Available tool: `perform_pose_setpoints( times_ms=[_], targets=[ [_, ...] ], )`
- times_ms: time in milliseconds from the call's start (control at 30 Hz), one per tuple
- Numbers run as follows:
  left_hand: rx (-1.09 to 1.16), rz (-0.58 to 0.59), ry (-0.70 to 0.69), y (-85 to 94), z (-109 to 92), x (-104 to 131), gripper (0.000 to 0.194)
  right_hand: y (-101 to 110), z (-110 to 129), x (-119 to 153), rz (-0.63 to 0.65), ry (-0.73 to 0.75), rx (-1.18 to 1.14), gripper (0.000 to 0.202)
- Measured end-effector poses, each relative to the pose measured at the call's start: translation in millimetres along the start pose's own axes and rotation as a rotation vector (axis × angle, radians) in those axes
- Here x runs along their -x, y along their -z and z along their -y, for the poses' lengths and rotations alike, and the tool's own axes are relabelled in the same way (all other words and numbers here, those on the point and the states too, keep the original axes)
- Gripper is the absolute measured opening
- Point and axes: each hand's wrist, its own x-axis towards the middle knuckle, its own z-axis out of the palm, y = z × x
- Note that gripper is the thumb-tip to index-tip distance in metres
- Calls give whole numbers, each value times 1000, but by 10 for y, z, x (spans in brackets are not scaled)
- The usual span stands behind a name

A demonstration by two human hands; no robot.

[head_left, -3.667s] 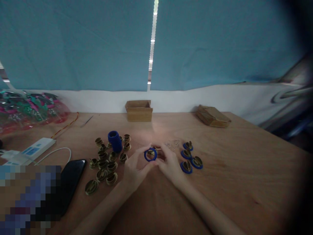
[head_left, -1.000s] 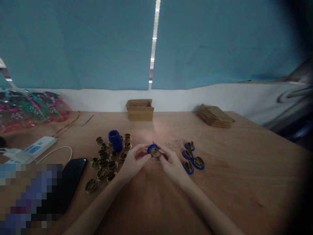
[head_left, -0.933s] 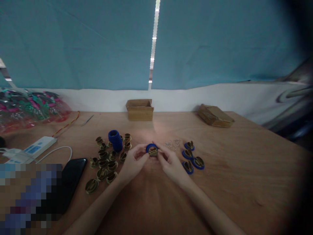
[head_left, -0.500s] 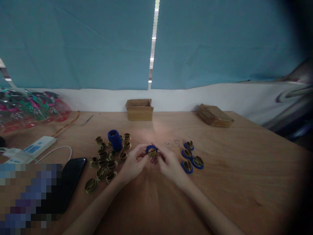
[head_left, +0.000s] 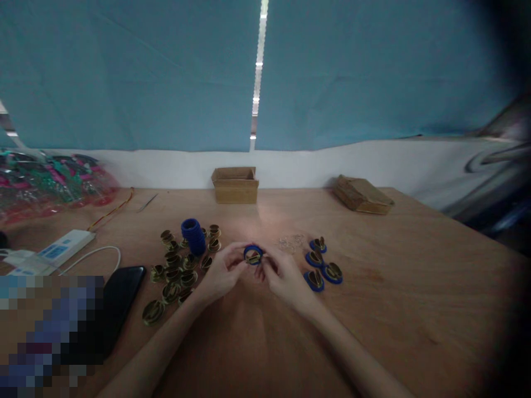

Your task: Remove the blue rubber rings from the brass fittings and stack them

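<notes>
Between my two hands, a blue ring with a brass-coloured round metal piece inside it (head_left: 253,255) is held just above the table. My left hand (head_left: 224,271) pinches its left edge with thumb and fingers. On the opposite side, my right hand (head_left: 284,276) has its fingertips closed on the right edge. A stack of blue rings (head_left: 193,237) stands to the left, among several brass-coloured round pieces (head_left: 172,273). Right of my right hand lie several blue rings fitted with brass pieces (head_left: 315,281). Small thin metal bits (head_left: 292,243) are scattered behind that hand, too fine to name.
An open cardboard box (head_left: 235,192) stands at the back, and another cardboard box (head_left: 363,194) sits back right. At left are a black phone (head_left: 124,296), a white power strip (head_left: 62,249) with cables, and plastic-wrapped goods (head_left: 53,185). A pixelated patch covers the lower left.
The ring with its brass piece has been tilted so that its round face shows more. Both hands remain on it; the whole view has shifted slightly.
</notes>
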Motion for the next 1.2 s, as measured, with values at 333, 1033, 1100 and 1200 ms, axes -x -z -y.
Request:
perform_pose_setpoints(
  times_ms=[333,1033,1100,1200],
  targets=[
    [40,-22,63,28,-36,4,37,65,26,-17,-36,-75,38,36],
    [-179,-51,-6,8,-16,-9,20,85,-32,-44,-96,-26,212,20],
    [-182,-49,-3,-3,-17,-5,20,72,-20,-40,-111,-21,228,19],
    [-181,-85,-18,-10,-26,-10,20,59,-5,-30,-151,3,218,18]
  ],
)
